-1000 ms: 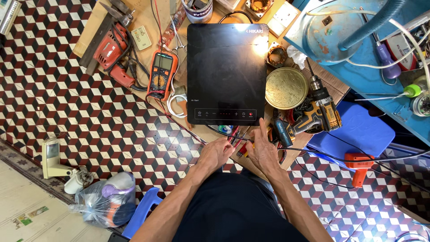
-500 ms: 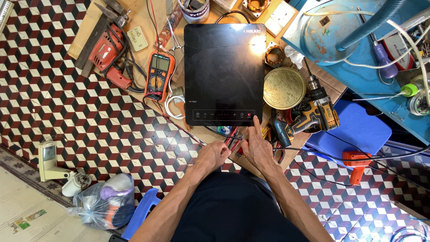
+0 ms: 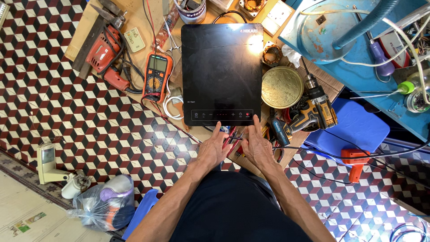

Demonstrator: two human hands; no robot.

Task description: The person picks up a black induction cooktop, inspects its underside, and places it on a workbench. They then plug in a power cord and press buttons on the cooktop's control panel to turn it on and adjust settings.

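While both forearms reach forward from a dark-clothed lap, the left hand and right hand rest at the near edge of a black induction cooktop. It is a flat, glossy glass slab, rectangular with rounded corners, with a thin row of touch symbols along its near side, and it lies on a low wooden table over a floor of red, white and dark cube-pattern tiles. Each hand is loosely open, fingers stretched so that the tips touch the cooktop's front rim; neither hand grips anything. Red-handled tools lie just under the palms, partly hidden. Left of the cooktop lies an orange multimeter, and farther left a red power drill. On the right sit a round brass-coloured dish with an embossed surface and a yellow cordless drill.
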